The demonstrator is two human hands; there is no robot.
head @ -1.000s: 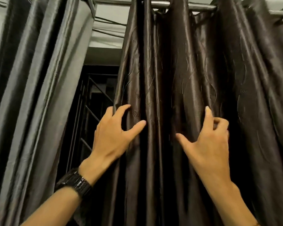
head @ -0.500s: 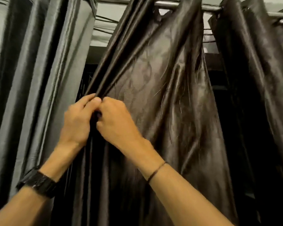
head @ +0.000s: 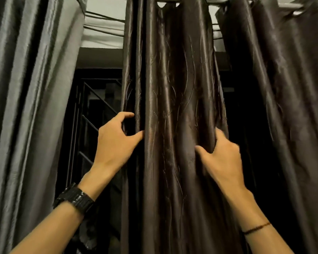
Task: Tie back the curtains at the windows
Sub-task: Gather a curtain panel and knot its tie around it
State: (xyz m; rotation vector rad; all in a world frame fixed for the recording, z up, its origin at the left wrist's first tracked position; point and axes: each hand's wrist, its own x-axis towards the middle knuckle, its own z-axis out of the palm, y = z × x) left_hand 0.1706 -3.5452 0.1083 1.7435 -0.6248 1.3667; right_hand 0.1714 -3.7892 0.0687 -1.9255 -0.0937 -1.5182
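A dark brown satin curtain panel (head: pixel 173 88) hangs in gathered folds from a metal rod (head: pixel 215 0) at the middle of the head view. My left hand (head: pixel 116 142) curls around the panel's left edge, thumb on the front fold. My right hand (head: pixel 222 158) grips the panel's right edge, fingers wrapped behind the fabric and thumb in front. The panel is bunched between both hands.
A grey curtain (head: pixel 31 107) hangs at the left. Another dark brown curtain (head: pixel 286 88) hangs at the right. Between the curtains a dark window with a metal grille (head: pixel 94 116) shows. A dark gap lies right of the held panel.
My hands were pinched together at the panel's left edge, pulling it slanted. Now they are apart, one on each edge, and the panel hangs straight and gathered.
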